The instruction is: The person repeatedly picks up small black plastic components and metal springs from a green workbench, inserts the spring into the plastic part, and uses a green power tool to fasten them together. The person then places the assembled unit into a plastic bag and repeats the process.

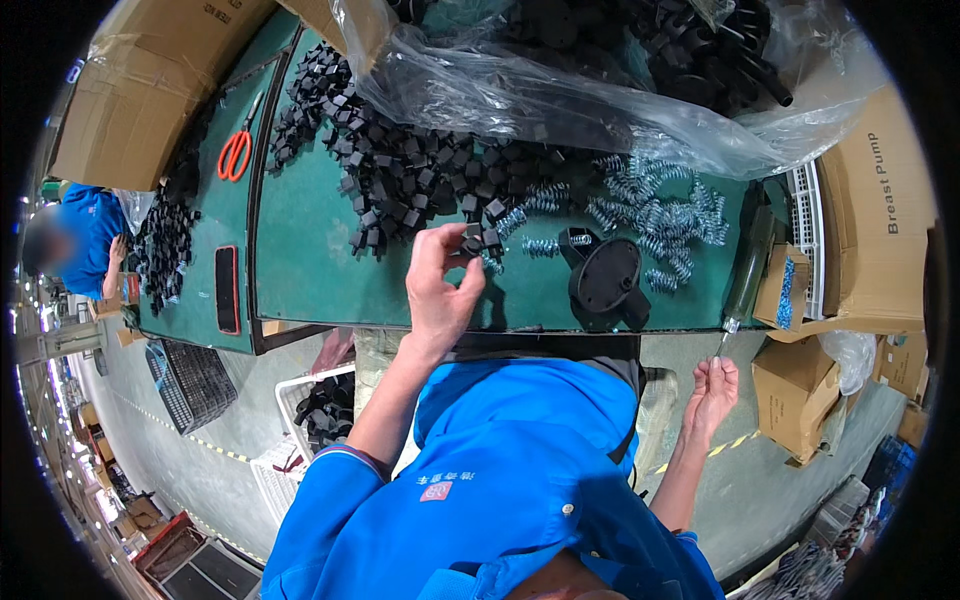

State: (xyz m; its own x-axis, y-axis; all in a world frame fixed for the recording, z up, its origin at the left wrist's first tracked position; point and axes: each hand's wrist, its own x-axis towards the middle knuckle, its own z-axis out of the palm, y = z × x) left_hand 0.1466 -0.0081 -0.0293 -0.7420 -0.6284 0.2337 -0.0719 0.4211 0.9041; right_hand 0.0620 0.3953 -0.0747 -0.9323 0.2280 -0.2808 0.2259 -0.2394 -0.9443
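Observation:
Over the near edge of the block pile, my left hand (pixel 441 290) pinches a small black plastic block (pixel 471 244) between thumb and fingers. My right hand (pixel 711 396) is off the table's right front edge, its fingertips closed on the tip of a thin metal rod (pixel 723 343). That rod lines up with the metal end of a dark green cylinder (pixel 752 268) lying at the table edge. Between the hands sits a black plastic part with a round plate (pixel 608 277). Loose coil springs (pixel 655 215) lie behind it, and many black blocks (pixel 400 175) spread to the left.
A clear plastic bag (pixel 560 95) of black parts lies at the back. Cardboard boxes (pixel 880 200) stand right. Orange-handled scissors (pixel 236 152) and a phone (pixel 227 290) are at left. A white basket (pixel 290 400) stands below the table; another person (pixel 88 235) is far left.

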